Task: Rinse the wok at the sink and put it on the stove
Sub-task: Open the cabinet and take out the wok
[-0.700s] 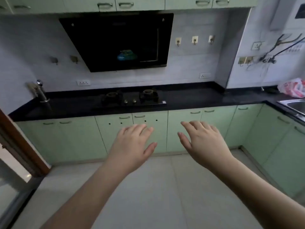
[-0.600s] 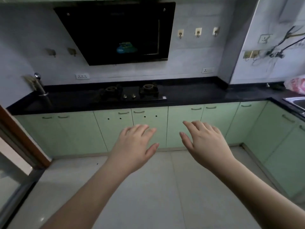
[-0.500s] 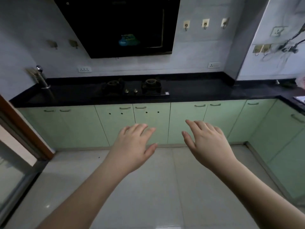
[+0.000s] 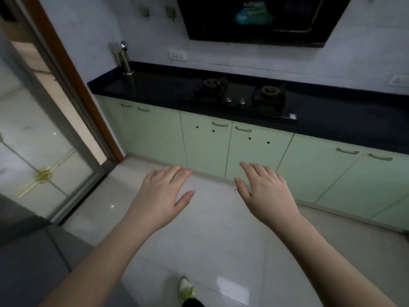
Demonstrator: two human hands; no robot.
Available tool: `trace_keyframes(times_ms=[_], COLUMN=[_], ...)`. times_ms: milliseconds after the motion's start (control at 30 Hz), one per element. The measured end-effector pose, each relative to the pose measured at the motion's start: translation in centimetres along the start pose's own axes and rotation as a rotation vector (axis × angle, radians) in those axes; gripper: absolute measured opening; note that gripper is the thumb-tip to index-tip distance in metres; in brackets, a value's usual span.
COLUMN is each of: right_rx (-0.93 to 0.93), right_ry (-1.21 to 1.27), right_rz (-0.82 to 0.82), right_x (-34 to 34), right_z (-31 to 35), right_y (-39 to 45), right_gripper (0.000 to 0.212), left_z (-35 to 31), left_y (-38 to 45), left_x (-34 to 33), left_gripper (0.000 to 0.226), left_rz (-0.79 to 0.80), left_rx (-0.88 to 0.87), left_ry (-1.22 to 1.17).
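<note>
No wok and no sink show in the head view. The black two-burner gas stove [image 4: 241,97] is set into the dark countertop [image 4: 345,120] across the room, and both burners are bare. My left hand [image 4: 161,196] and my right hand [image 4: 265,191] are stretched out in front of me, palms down over the pale floor. Fingers on both are spread and hold nothing. Both hands are well short of the stove and the cabinets.
Pale green base cabinets [image 4: 205,142] run under the countertop. A black range hood [image 4: 261,16] hangs above the stove. A metal pipe fitting [image 4: 125,60] stands at the counter's left end. A glass sliding door with a brown frame [image 4: 73,85] is at left, and a grey surface [image 4: 28,262] at bottom left.
The view has swung left and downward: the sink corner at right has left the frame and the door, the grey surface and my shoe have come in. My hands stay spread and empty.
</note>
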State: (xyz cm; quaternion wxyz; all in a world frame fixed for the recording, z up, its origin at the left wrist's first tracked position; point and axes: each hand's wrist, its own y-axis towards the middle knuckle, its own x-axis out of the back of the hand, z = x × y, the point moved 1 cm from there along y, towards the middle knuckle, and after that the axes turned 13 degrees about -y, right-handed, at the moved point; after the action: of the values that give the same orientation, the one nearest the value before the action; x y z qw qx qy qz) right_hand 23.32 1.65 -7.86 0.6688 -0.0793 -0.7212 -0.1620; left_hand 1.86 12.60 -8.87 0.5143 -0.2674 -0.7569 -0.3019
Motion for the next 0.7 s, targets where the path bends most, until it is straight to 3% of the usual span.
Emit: trace_keyframes(times_ms=[367, 700], right_rx=[0.268, 0.385], right_ry=[0.027, 0.051], right_rz=[0.004, -0.046], right_x=[-2.4, -4.8], right_z=[13.4, 19.9], right_y=[18.3, 29.4], right_gripper=[0.053, 0.059], left_z=[16.7, 24.6], left_y=[3.7, 11.0], left_x=[2.4, 4.3], left_gripper=[0.056, 0.058], left_rz=[-0.1, -0.115], left_rx=[0.333, 0.458], left_ry=[0.033, 0.076])
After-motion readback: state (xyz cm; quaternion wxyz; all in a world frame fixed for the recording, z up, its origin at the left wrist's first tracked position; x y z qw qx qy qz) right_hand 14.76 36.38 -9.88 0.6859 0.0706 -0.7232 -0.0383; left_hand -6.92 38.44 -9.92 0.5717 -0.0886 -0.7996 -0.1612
